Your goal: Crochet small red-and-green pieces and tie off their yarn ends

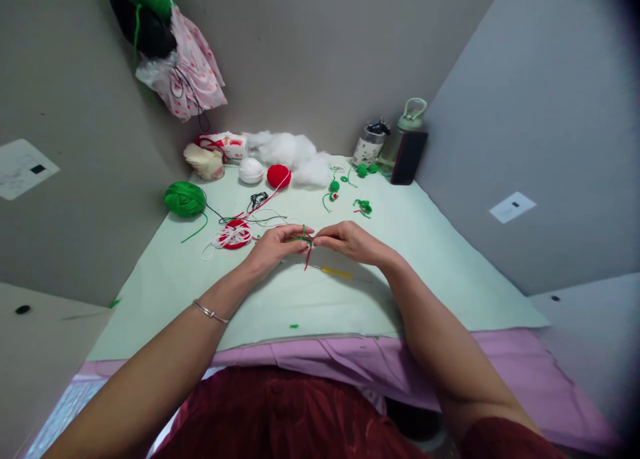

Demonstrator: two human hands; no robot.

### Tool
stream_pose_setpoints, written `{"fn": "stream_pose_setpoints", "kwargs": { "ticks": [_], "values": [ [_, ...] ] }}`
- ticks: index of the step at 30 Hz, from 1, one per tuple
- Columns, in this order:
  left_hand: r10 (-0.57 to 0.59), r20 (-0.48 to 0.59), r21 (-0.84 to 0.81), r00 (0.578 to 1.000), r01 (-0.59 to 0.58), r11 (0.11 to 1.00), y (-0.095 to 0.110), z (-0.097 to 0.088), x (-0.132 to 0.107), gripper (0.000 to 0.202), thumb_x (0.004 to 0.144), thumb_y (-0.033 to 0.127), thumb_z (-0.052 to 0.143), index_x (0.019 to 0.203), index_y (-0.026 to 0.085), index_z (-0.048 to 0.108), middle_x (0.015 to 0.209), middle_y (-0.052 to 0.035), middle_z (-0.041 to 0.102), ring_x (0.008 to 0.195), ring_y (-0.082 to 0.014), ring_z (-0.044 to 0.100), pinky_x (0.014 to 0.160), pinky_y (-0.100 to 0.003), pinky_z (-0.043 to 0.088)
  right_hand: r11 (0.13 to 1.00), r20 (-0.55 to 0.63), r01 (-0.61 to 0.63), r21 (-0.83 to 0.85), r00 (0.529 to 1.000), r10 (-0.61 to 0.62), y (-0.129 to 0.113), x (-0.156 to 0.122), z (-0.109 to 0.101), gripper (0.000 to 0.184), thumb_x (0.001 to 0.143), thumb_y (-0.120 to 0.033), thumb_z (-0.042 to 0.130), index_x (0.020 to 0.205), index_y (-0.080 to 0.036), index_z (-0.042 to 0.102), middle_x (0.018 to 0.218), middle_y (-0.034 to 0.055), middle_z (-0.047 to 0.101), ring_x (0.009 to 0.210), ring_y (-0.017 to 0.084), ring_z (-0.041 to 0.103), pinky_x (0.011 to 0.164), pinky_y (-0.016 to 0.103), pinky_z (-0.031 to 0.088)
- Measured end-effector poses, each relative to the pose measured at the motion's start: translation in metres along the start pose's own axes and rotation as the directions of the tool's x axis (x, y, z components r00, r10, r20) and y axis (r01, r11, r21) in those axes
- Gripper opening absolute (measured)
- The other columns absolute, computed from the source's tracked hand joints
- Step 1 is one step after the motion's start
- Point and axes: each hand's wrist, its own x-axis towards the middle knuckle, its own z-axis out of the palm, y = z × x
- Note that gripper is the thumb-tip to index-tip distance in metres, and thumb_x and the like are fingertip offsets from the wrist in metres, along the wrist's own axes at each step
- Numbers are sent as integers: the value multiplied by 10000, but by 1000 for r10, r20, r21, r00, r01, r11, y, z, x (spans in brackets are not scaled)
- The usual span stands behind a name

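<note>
Near the middle of the table, my left hand is closed on a small green yarn piece, with green yarn looped over its fingers. Opposite it, my right hand pinches the piece's edge between thumb and fingers. A red yarn tail hangs down from between the hands. The fingers hide most of the piece, so its shape cannot be made out. Just below the hands lies a crochet hook with a yellow handle, touched by neither hand.
Left of my hands are a green yarn ball and a bundle of white yarn on red. Behind are a white ball, a red ball and stuffing. A phone leans at back right, near small green pieces.
</note>
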Motion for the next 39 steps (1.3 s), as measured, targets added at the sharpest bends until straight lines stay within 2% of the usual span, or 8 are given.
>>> {"fn": "stream_pose_setpoints", "kwargs": {
  "ticks": [12,17,19,25,29,33,36,39],
  "values": [
    [11,-45,-40,999,-13,999,7,-3,-1,439,719,287,830,1134,182,736,910,-17,691,767,-123,642,820,-298,530,991,-35,-115,-73,993,112,9,-6,-21,429,984,-503,476,949,-157,728,699,0,605,634,130,481,630,258,349],
    [48,-201,-125,978,-74,989,28,-16,-3,375,741,365,814,1053,169,743,788,14,626,670,-103,608,700,-261,533,920,-316,-222,-322,941,117,25,1,-13,314,1005,-336,489,904,-185,744,945,72,718,827,181,597,713,276,363],
    [70,-263,-155,962,-113,981,36,-22,-4,373,724,358,824,1033,168,742,781,22,621,639,-87,596,660,-233,520,931,-348,-166,-325,937,46,24,7,0,216,978,-248,541,959,-198,750,994,66,728,848,178,621,728,269,377],
    [137,-399,-153,907,-213,965,38,-36,1,333,733,370,810,965,140,745,725,16,620,586,-63,558,587,-181,486,881,-223,-46,-470,972,-68,4,25,37,243,980,-161,526,1075,-235,738,1063,46,707,859,164,637,695,267,368],
    [168,-402,-161,900,-250,955,33,-37,4,322,723,341,812,962,138,741,770,9,631,642,-81,593,659,-212,537,660,-30,83,-746,987,-157,-7,36,47,223,959,-89,514,1051,-152,707,1036,103,681,903,220,610,704,318,349],
    [170,-404,-173,899,-257,951,30,-37,5,304,730,297,786,984,143,726,833,-10,671,748,-123,658,811,-287,567,507,87,188,-841,972,-216,-10,43,51,227,951,-47,472,922,-108,689,953,143,670,916,253,579,748,356,347],
    [168,-414,-157,894,-252,955,27,-41,7,287,762,304,740,1006,153,717,925,-39,711,873,-166,695,914,-333,540,506,65,187,-842,966,-249,-8,45,51,222,945,-45,474,924,-114,683,925,137,671,900,250,566,754,356,342],
    [262,-452,68,853,-260,963,21,-43,7,266,805,324,705,1024,176,726,1062,-65,731,1041,-199,666,1000,-346,479,626,-67,88,-775,973,-220,-7,43,47,203,953,-91,502,934,-146,697,867,103,682,839,222,557,724,331,336]
  ]
}}
